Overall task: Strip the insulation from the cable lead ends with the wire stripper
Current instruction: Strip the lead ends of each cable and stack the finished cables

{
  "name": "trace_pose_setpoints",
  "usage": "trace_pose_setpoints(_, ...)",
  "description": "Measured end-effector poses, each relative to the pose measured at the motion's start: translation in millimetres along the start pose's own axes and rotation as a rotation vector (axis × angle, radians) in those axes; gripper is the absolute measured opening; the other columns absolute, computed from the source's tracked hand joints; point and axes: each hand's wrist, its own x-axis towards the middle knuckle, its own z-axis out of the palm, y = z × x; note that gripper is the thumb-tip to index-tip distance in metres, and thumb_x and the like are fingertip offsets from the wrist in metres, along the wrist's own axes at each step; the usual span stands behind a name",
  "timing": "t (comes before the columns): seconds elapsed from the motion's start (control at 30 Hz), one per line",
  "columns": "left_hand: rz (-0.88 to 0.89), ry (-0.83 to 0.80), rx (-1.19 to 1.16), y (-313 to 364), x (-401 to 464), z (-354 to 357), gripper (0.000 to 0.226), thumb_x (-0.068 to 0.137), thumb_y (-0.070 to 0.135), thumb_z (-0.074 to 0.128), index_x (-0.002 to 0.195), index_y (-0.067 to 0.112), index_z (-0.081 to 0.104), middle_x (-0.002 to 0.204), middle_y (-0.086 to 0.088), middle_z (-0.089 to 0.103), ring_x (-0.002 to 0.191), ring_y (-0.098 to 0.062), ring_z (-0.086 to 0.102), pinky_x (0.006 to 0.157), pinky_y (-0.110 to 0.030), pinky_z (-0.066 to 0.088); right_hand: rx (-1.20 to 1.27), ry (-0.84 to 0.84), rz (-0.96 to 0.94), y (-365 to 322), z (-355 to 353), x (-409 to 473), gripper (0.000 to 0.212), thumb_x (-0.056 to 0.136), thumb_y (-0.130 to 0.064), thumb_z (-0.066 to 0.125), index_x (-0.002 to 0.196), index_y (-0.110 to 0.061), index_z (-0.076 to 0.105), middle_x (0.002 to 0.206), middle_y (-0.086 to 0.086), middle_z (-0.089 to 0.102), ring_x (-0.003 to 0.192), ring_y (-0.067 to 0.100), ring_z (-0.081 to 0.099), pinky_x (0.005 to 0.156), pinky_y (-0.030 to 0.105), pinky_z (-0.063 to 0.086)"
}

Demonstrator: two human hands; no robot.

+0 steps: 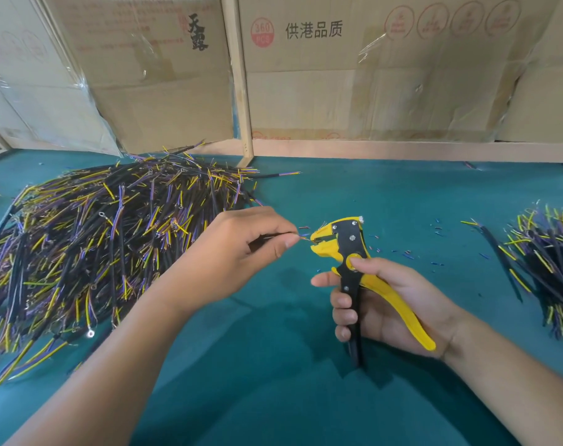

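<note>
My left hand (pixel 241 249) pinches a black cable (pixel 275 235) between thumb and fingers. Its thin coloured lead ends (pixel 302 235) stick out to the right and reach the jaws of a yellow and black wire stripper (pixel 347 246). My right hand (pixel 386 304) grips the stripper's two handles, thumb on the yellow pivot, jaws pointing left toward the leads. Most of the cable is hidden inside my left hand.
A big heap of black cables with yellow and purple leads (pixel 96 239) fills the left of the green table (pixel 273 381). A smaller pile (pixel 544 252) lies at the right edge. Bits of stripped insulation (pixel 434 233) are scattered beyond the stripper. Cardboard boxes (pixel 338 75) wall the back.
</note>
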Motion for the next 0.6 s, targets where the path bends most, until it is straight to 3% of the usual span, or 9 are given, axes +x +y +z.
trace_pose_setpoints(0.13,-0.057,0.132,-0.127,14,4,9,0.02,0.096,0.021,0.061,0.085,0.006,0.07,0.069,0.004,0.054,0.064,-0.012,0.047,0.061,-0.019,0.035,-0.009,-0.002,-0.015,1,1,-1,0.053,0.092,-0.04,0.058,0.123,0.002,0.063,0.08,0.008,0.049,0.065,0.022,0.046,0.069,0.039,0.047)
trace_pose_setpoints(0.27,-0.195,0.214,-0.352,46,27,21,0.025,0.094,0.014,0.06,0.076,-0.002,0.066,0.054,0.013,0.042,0.048,-0.001,0.031,0.048,-0.01,0.024,0.003,-0.018,0.01,0,-1,0,0.053,0.093,-0.04,0.06,0.126,0.001,0.059,0.081,0.008,0.049,0.067,0.023,0.047,0.07,0.04,0.048)
trace_pose_setpoints(0.37,-0.296,0.133,-0.432,68,59,29,0.026,0.098,0.008,0.055,0.075,-0.001,0.062,0.047,0.016,0.037,0.042,0.0,0.03,0.043,-0.01,0.022,0.025,-0.021,0.036,0,-3,2,0.052,0.092,-0.04,0.063,0.124,0.0,0.059,0.081,0.008,0.048,0.067,0.023,0.045,0.07,0.039,0.047)
trace_pose_setpoints(0.43,-0.45,0.027,-0.704,77,83,35,0.022,0.101,0.009,0.049,0.085,0.004,0.063,0.053,0.015,0.039,0.046,-0.002,0.029,0.043,-0.014,0.023,0.03,-0.018,0.041,0,-4,4,0.052,0.092,-0.041,0.064,0.123,0.0,0.059,0.081,0.008,0.048,0.068,0.023,0.045,0.07,0.039,0.047)
trace_pose_setpoints(0.5,-0.608,-0.025,-1.014,87,108,46,0.019,0.103,0.007,0.045,0.097,0.0,0.062,0.061,0.003,0.047,0.049,-0.009,0.033,0.041,-0.018,0.032,0.04,-0.021,0.045,1,-7,6,0.049,0.093,-0.04,0.063,0.121,0.0,0.06,0.081,0.008,0.048,0.067,0.024,0.045,0.07,0.04,0.047)
trace_pose_setpoints(0.6,-0.809,-0.034,-1.237,101,137,76,0.018,0.103,0.0,0.039,0.1,-0.007,0.056,0.06,-0.009,0.061,0.04,-0.01,0.052,0.044,-0.024,0.054,0.071,-0.011,0.044,3,-9,7,0.036,0.093,-0.038,0.063,0.103,-0.004,0.067,0.085,0.011,0.052,0.071,0.026,0.052,0.074,0.041,0.048)
